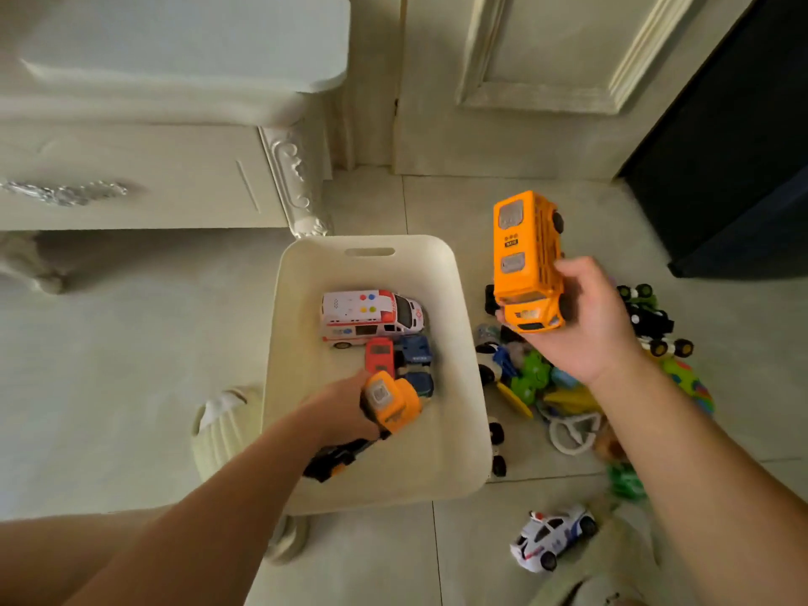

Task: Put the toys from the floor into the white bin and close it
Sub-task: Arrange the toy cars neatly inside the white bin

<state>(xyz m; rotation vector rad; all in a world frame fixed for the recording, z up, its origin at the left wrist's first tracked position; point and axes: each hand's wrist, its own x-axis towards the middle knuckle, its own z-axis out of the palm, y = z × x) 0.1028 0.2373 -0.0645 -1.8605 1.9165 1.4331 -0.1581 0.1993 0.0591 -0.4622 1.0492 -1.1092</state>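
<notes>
The white bin [454, 430] stands open on the floor in the middle. Inside lie a white ambulance [371, 317], a red car [379, 354] and blue cars [415, 352]. My left hand [341, 408] is down inside the bin, closed around an orange and black toy truck [391, 402]. My right hand [586, 325] is raised to the right of the bin and grips an orange toy bus [524, 260] by its front end. Below it a heap of toys [538, 378] lies on the floor. A white police car [553, 537] sits alone nearer to me.
A white carved cabinet [144, 177] stands at the back left, a cream door [546, 80] behind the bin, and a dark piece of furniture [743, 168] at the right. A pale slipper [218, 426] lies left of the bin. Black-wheeled toy trucks [651, 325] lie at the heap's right.
</notes>
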